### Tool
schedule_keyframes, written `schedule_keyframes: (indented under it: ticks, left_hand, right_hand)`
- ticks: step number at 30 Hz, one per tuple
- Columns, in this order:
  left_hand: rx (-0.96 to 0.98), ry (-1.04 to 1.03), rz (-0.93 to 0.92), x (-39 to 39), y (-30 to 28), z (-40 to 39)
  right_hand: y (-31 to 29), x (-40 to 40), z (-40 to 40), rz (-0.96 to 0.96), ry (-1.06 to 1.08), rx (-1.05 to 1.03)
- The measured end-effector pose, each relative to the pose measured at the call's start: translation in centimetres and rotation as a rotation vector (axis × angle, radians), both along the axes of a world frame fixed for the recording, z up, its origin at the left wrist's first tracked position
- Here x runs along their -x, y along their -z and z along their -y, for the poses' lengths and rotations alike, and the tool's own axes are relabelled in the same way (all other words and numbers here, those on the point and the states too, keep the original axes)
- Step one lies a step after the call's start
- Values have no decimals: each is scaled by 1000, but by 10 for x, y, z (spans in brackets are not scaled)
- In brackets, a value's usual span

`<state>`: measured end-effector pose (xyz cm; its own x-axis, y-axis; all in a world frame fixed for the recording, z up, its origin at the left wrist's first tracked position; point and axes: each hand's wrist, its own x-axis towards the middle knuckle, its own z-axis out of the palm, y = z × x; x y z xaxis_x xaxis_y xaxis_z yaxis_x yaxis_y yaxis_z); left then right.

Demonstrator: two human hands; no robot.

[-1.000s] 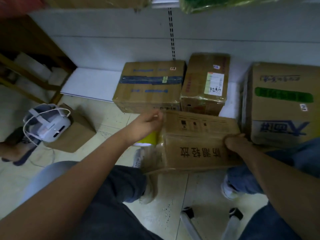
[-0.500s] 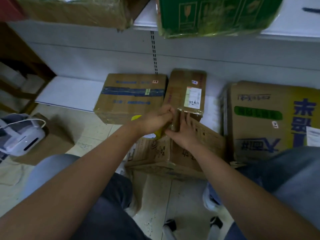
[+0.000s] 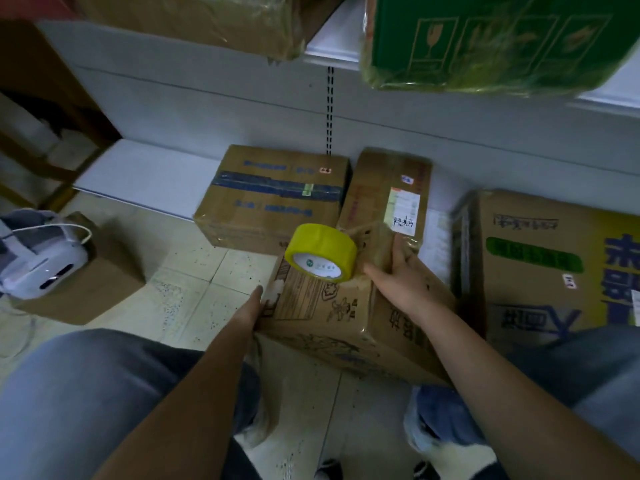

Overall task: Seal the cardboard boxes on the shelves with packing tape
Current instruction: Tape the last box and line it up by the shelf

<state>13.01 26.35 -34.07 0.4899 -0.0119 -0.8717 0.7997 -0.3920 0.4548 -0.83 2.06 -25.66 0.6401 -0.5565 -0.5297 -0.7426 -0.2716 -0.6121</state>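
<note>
A brown cardboard box [image 3: 332, 306] with printed drawings sits tilted on the floor between my knees. A yellow roll of packing tape [image 3: 322, 252] rests on its top near the far left corner, with no hand on it. My left hand [image 3: 251, 311] lies against the box's left side, a straight finger along the edge. My right hand [image 3: 401, 275] rests flat on the box top just right of the roll. Its fingers reach the far edge and its thumb points at the tape.
On the low white shelf [image 3: 145, 174] stand a box with blue tape [image 3: 277, 199], a labelled box [image 3: 388, 192] and a large printed box [image 3: 540, 265]. A green carton [image 3: 485, 39] overhangs above. A white device [image 3: 41, 261] sits on a small carton [image 3: 90, 292] at left.
My left hand let go of the tape roll, which now sits on the box top, and dropped to the box's left side. My right hand slid right and lies flat on top.
</note>
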Motion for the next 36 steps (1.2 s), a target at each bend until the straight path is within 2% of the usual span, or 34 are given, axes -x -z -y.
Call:
schedule_keyframes:
  ticks: [3,7,10,13,15,17,18,19,20,22,24,26,28,31,33,36]
  left_hand:
    - [-21,66,92,2,6,-5]
    - [-214,217,394,-18,2,-14]
    - [-375,367,482,-16,-32,-14]
    - [-389,560,447,13,-65,-1]
    - [-468,729,467,34,-77,11]
    - [-609,922,628,51,-87,26]
    - [-602,1010,774,58,-93,36]
    - [-505,1062,932,64,-101,48]
    - [-330,1086,1054,68,-108,62]
    - [14,1151,1182,70,-125,94]
    - [57,1337,1267,65,-135,127]
    - [-27,1552,1237,58,-142,151]
    - [-93,1679,1186,49,-147,165]
    - [-67,1687,1060,39,-157,164]
    - [-63,1638,951,28,-159,156]
    - [-97,1666,934,19,-160,146]
  right_hand:
    - [13,10,-6,62,6,25]
    - [21,24,-16,318,134,-84]
    - [31,26,-17,284,179,-137]
    - [44,35,-6,263,179,-31]
    - [48,44,3,280,149,56]
    - [48,49,6,335,77,86]
    - [51,50,9,369,31,99]
    - [56,51,11,371,-10,113]
    - [63,51,15,353,-47,127]
    - [69,53,20,294,-141,168]
    - [51,58,13,197,-257,202]
    - [47,65,5,117,-371,234]
    - [46,71,-4,23,-397,301]
    - [37,74,-11,-167,-337,463]
    - [27,75,-11,-200,-333,466]
    - [17,77,-11,-238,-335,453]
